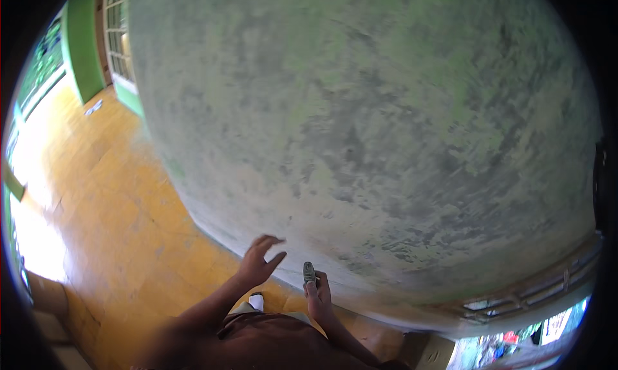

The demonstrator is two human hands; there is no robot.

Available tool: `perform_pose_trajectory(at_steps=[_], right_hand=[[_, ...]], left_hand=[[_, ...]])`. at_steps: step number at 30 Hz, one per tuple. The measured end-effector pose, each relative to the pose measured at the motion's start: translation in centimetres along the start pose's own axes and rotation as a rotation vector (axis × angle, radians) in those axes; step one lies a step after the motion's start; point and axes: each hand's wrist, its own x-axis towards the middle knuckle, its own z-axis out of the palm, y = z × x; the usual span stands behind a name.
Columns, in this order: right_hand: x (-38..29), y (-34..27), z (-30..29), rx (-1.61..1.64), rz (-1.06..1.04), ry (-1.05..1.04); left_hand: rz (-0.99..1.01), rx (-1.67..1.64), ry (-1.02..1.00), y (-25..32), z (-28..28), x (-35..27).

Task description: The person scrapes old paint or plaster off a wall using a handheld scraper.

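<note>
My left hand is raised before the lower part of a worn, patchy green and grey wall. Its fingers are apart and it holds nothing. To its right, my right hand grips a small, dark, oblong object with a rounded top. Its exact kind cannot be told. The thumb lies along the near side of the object, which points up towards the wall. Whether it touches the wall cannot be told. Below the hands are my brown top and a foot in white footwear.
A yellow-orange floor runs along the wall to the left. Farther off stand a green pillar and a window with bars; a small pale item lies on the floor. A box-like object is at the lower right.
</note>
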Motion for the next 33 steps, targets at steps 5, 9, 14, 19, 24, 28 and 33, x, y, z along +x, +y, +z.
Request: perform_pose_trajectory(at_steps=[5,9,14,19,24,28,33], right_hand=[[-2.4,-2.0,-1.3,-0.403,0.063,-0.142],[-4.0,-6.1,-1.0,-0.549,0.147,-0.364],[-8.5,-6.1,-0.2,-0.615,0.131,-0.52],[-11.3,-6.6,2.3,-0.888,-0.002,-0.545],[-11.1,-11.5,6.9,-0.264,-0.369,-0.245],[-11.7,-9.9,9.7,0.193,-0.173,-0.24],[-14.5,-4.2,15.3,0.462,0.228,-0.328]], left_hand=[[-0.214,-0.194,-0.27,-3.1,1.4,-7.9],[-0.308,-0.234,-0.398,-2.9,1.7,-11.9],[-0.282,-0.198,-0.392,-1.1,-0.5,-14.5],[-0.334,-0.262,-0.278,-1.5,-3.1,-20.1],[-0.484,-0.326,-0.094,-3.4,-7.7,-25.7],[-0.6,-0.385,0.063,-4.1,-11.8,-28.5],[-0.56,-0.468,0.09,-4.8,-17.1,-31.0]])
